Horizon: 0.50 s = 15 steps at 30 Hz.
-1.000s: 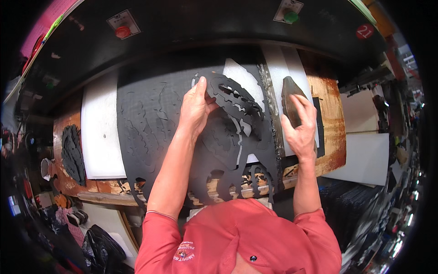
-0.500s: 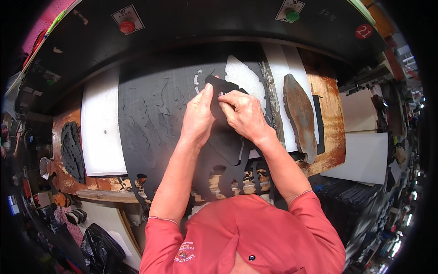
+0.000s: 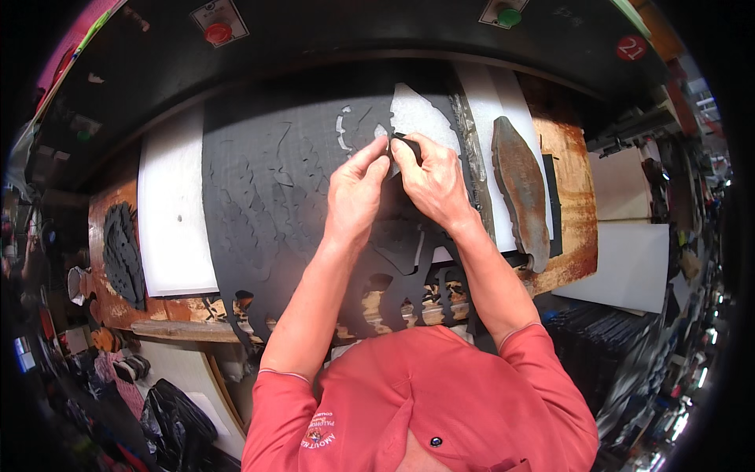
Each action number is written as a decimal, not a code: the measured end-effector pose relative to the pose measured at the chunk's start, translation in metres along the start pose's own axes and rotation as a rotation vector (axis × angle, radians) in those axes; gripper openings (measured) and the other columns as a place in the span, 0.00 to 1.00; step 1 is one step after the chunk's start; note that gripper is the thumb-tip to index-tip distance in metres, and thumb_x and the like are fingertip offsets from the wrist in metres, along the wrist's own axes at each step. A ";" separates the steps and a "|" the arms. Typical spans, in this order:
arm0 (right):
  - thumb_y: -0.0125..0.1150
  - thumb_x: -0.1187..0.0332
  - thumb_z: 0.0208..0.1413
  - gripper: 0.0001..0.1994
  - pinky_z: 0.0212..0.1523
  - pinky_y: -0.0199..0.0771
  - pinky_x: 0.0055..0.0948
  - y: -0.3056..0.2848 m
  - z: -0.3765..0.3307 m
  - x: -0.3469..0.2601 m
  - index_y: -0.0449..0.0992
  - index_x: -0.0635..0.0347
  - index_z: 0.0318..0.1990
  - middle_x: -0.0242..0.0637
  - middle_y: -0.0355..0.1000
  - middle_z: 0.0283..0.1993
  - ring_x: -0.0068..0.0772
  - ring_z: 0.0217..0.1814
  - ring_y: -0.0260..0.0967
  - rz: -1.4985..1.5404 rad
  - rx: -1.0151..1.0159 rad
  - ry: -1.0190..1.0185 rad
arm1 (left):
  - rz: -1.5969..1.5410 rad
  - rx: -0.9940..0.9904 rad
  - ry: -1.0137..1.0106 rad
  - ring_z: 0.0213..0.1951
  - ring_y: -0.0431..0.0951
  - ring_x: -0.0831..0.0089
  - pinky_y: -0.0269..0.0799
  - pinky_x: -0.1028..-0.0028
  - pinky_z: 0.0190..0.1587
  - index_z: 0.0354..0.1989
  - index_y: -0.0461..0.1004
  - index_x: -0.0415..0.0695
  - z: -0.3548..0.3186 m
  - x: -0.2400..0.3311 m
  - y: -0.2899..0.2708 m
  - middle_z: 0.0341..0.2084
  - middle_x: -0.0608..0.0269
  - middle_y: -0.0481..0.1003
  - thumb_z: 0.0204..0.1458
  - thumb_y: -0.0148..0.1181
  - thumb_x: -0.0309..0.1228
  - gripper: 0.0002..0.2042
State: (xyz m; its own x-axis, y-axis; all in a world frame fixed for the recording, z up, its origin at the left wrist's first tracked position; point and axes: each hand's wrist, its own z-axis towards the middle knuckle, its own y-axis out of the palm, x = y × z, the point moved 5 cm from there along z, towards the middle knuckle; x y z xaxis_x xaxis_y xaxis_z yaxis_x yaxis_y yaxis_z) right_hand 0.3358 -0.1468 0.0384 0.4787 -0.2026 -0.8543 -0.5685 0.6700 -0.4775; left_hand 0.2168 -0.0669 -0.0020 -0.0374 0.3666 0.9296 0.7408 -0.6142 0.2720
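A large black sheet (image 3: 259, 181), scored with wavy cut outlines, lies across the middle of the table. Over its upper part my two hands meet. My right hand (image 3: 432, 179) is closed on a small dark cut piece (image 3: 406, 146), of which an edge shows by the thumb and fingers. My left hand (image 3: 355, 193) is pinched beside it, thumb and fingertips together; whatever it holds is hidden. Just beyond lies a pale leaf-shaped opening (image 3: 421, 114) in the sheet. A rusty, elongated cutting die (image 3: 519, 189) rests right of my right hand.
White boards (image 3: 174, 212) lie left and right on the worn brown table (image 3: 578, 228). Dark scraps (image 3: 123, 256) are piled at the left end. Over the far edge stands a black machine panel (image 3: 354, 31) with a red button (image 3: 218, 33) and a green button (image 3: 510, 16).
The broad black piece seen upright between my hands has tipped or folded down, and less of it shows. My hands have moved closer together, fingertips now almost touching.
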 end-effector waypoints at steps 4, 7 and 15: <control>0.65 0.69 0.69 0.10 0.29 0.68 0.26 0.001 -0.013 0.006 0.83 0.69 0.45 0.33 0.74 0.25 0.15 0.28 0.66 0.123 0.010 0.018 | 0.024 0.077 -0.082 0.30 0.66 0.89 0.63 0.86 0.31 0.71 0.70 0.33 0.013 -0.005 -0.012 0.59 0.58 0.81 0.66 0.64 0.29 0.27; 0.66 0.68 0.69 0.10 0.29 0.68 0.24 -0.006 -0.017 0.003 0.83 0.69 0.45 0.31 0.74 0.25 0.13 0.29 0.65 0.052 -0.005 -0.040 | 0.039 0.083 -0.166 0.31 0.68 0.88 0.65 0.86 0.33 0.72 0.70 0.34 0.013 -0.007 -0.013 0.58 0.59 0.82 0.66 0.65 0.29 0.27; 0.64 0.66 0.69 0.12 0.40 0.76 0.27 -0.007 -0.011 0.018 0.84 0.69 0.47 0.36 0.82 0.37 0.19 0.38 0.74 0.431 -0.161 0.120 | 0.038 -0.176 0.027 0.51 0.80 0.79 0.76 0.77 0.56 0.62 0.78 0.33 -0.005 0.012 0.001 0.51 0.60 0.83 0.68 0.66 0.31 0.19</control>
State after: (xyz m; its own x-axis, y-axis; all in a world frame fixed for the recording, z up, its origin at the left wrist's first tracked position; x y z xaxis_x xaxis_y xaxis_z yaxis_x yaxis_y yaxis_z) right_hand 0.3409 -0.1629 0.0235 0.1011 -0.0177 -0.9947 -0.7992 0.5940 -0.0918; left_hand 0.2142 -0.0670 0.0104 -0.0310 0.3237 0.9457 0.6135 -0.7408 0.2737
